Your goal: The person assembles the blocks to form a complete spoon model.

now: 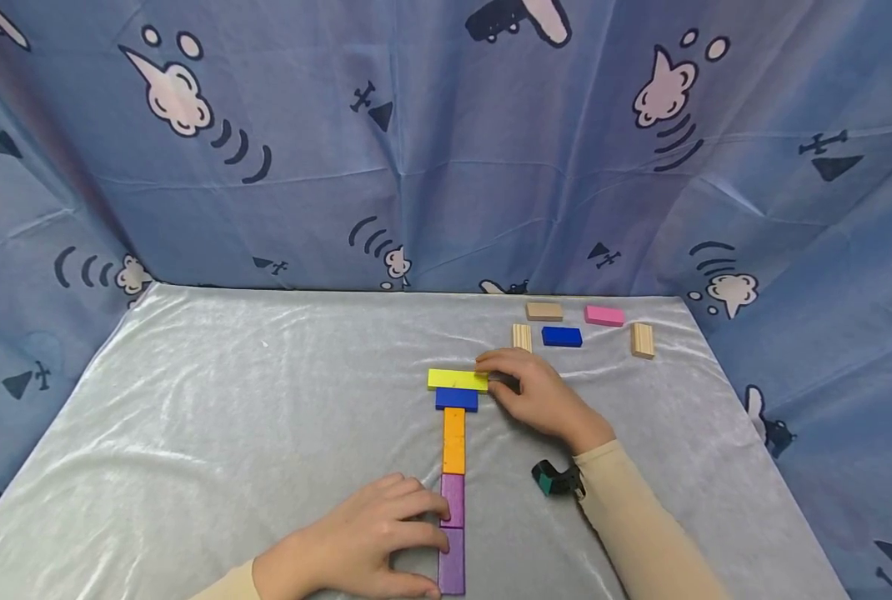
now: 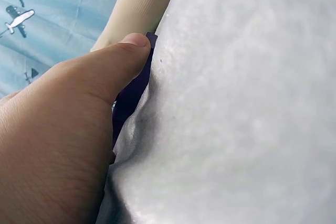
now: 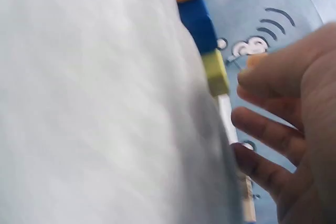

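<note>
The right hand (image 1: pixel 539 392), thumb and fingers parted, is resting at the right end of a yellow block (image 1: pixel 455 380), which is lying crosswise, left to right, atop a row of blocks (image 1: pixel 454 442) stretching away across the tabletop (image 1: pixel 266 400). The left hand (image 1: pixel 374 533), farther from it, is resting spread fingers against two purple blocks (image 1: pixel 453 571) nearest the person.

A printed blue curtain (image 1: pixel 296 100) hangs behind the silvery cloth (image 1: pixel 191 400).

There's a yellow block (image 1: pixel 453 379), a blue block (image 1: pixel 457 401), an orange block (image 1: pixel 454 442) and purple blocks (image 1: pixel 453 568). The blue curtain (image 1: pixel 296 75) has white clouds (image 1: pixel 176 100). The bench (image 1: pixel 228 400) is silvery grey.
</note>
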{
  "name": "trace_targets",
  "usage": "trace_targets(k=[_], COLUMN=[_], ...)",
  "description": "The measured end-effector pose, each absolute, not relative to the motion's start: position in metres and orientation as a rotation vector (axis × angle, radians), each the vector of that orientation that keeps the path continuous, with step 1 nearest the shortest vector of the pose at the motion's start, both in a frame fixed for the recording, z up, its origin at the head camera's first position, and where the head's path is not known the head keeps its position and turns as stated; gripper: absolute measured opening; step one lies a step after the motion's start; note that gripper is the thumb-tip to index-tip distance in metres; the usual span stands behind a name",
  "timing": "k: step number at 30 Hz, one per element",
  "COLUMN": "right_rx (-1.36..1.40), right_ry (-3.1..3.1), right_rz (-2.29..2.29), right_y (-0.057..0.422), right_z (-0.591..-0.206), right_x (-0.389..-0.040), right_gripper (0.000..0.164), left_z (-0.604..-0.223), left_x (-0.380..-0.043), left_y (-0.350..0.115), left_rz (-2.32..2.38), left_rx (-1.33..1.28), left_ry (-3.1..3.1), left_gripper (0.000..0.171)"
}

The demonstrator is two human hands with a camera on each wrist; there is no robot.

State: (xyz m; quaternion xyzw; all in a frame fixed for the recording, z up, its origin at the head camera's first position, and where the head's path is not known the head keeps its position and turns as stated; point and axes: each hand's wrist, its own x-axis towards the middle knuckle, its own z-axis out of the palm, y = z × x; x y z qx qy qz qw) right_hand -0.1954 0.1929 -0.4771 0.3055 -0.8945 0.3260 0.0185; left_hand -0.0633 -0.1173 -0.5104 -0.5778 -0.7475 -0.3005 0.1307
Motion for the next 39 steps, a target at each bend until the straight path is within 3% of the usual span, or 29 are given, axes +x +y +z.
trace_targets(k=[7, 17, 28, 39], right_rx=[0.733, 0.607, 0.556, 0.596], right_ry=[-2.765, -2.935, -2.917, -2.871], right_rz=[0.905, 0.782, 0.835, 0.904], right_y=[0.213, 0.229, 0.238, 0.239], right_z=[-0.463, -0.468, -0.477, -0.482], right_x=[-0.204, -0.235, -0.240, -0.239], right_gripper=[0.031, 0.045, 0.032, 0.033], left_z=[-0.509, -0.508, -0.509, -0.511], left_x=[-0.063, -0.065, -0.064, -0.065], left_y=[-0.119, -0.119, -0.122, -0.122], left_rz=[-0.813, -0.811, -0.826, -0.825], left_rx=[-1.687, -1.689, -1.707, -1.706], left_ry=[-2.153, -2.188, -2.209, -2.205], left_gripper=[0.036, 0.033, 0.031, 0.031])
